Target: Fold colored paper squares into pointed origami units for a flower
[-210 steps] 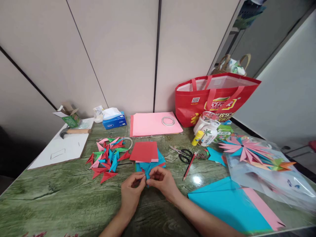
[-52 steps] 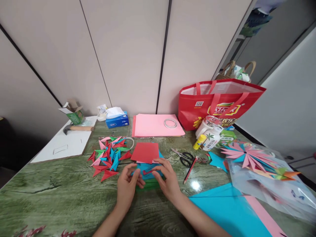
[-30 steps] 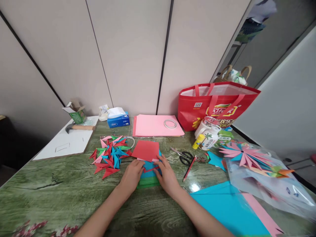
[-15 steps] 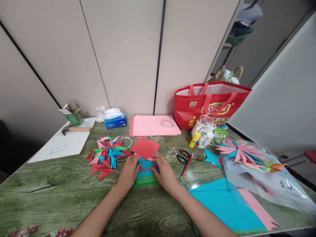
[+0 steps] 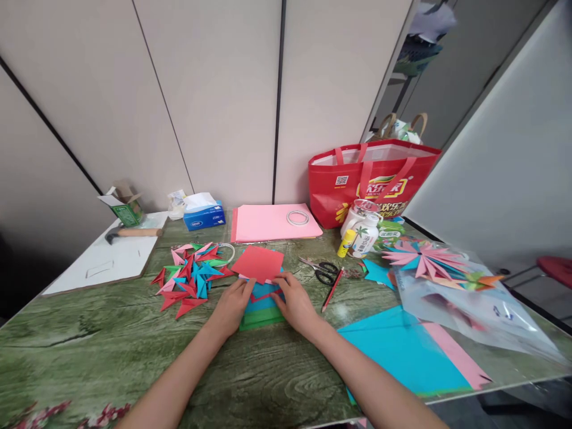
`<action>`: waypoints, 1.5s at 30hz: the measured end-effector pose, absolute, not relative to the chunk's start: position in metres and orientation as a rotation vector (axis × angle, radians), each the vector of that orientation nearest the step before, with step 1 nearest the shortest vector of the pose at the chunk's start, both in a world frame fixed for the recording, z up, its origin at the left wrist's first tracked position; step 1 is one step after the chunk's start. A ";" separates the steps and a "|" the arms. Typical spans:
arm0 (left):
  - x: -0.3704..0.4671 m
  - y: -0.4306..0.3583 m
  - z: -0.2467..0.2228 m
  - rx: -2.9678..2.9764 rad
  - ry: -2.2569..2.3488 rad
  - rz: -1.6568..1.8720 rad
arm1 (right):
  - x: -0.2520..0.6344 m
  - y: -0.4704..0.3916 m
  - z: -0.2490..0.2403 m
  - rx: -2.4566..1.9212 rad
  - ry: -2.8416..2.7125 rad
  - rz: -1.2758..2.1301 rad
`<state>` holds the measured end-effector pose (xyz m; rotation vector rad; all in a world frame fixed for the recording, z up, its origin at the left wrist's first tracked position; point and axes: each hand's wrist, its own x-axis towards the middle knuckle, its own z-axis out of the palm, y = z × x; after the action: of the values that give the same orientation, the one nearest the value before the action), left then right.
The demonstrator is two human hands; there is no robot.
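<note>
A small folded piece of coloured paper point(image 5: 263, 290), showing blue with a red edge, lies between my two hands. My left hand point(image 5: 233, 302) grips its left side, fingertips and thumb bent in at the edge. On the opposite side my right hand point(image 5: 297, 300) holds it the same way. Underneath are stacked blue and green paper squares point(image 5: 261, 319), partly covered by my fingers. Just beyond my fingertips is a red paper square point(image 5: 259, 264). To the left, beside my left hand, sits a heap of folded paper pieces point(image 5: 194, 277) in red, blue, pink and green.
Scissors point(image 5: 322, 271) and a red pencil point(image 5: 332, 290) lie right of my right hand. A glue stick point(image 5: 347, 243) stands by white jars, before a red bag point(image 5: 330, 190). Blue sheets point(image 5: 402, 351) lie front right. Pink sheets point(image 5: 268, 223) and a tissue box point(image 5: 204, 217) are at the back.
The view has turned slightly, so everything sits a little further left and higher. Both hands stay at the folded paper, with only slight finger movement.
</note>
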<state>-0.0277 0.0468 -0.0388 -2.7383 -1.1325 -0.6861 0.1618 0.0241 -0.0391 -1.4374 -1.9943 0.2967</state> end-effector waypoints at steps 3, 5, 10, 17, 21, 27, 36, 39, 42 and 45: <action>-0.025 0.045 -0.039 -2.728 -1.126 -0.774 | 0.161 0.023 -0.042 -1.437 -1.980 0.246; -0.023 0.044 -0.038 -2.720 -1.155 -0.877 | 0.161 0.023 -0.043 -1.419 -1.973 0.215; -0.021 0.038 -0.031 -2.616 -1.151 -1.082 | 0.160 0.022 -0.045 -1.359 -1.972 0.162; -0.023 0.025 -0.025 -2.478 -1.127 -1.227 | 0.160 0.023 -0.046 -1.421 -1.949 0.171; -0.026 0.019 -0.025 -2.386 -1.058 -1.335 | 0.159 0.019 -0.037 -1.228 -1.893 0.264; -0.025 0.010 -0.016 -2.345 -0.865 -1.409 | 0.151 0.007 -0.021 -0.884 -1.815 0.386; -0.009 0.008 -0.017 -2.677 -1.220 -1.557 | 0.154 0.006 -0.011 -1.015 -1.447 0.338; -0.001 0.009 -0.017 -2.867 -1.713 -1.940 | 0.153 0.003 -0.007 -0.938 -1.531 0.324; 0.004 0.010 -0.011 -2.744 -1.975 -2.437 | 0.150 0.002 -0.007 -0.867 -1.619 0.353; 0.005 0.011 -0.005 -2.534 -2.078 -2.702 | 0.148 0.003 -0.009 -0.823 -1.668 0.412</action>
<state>0.0050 0.0113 -0.0051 -2.5341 -2.0781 -2.7025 0.1485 0.0026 -0.0089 -0.8230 -1.6683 0.4121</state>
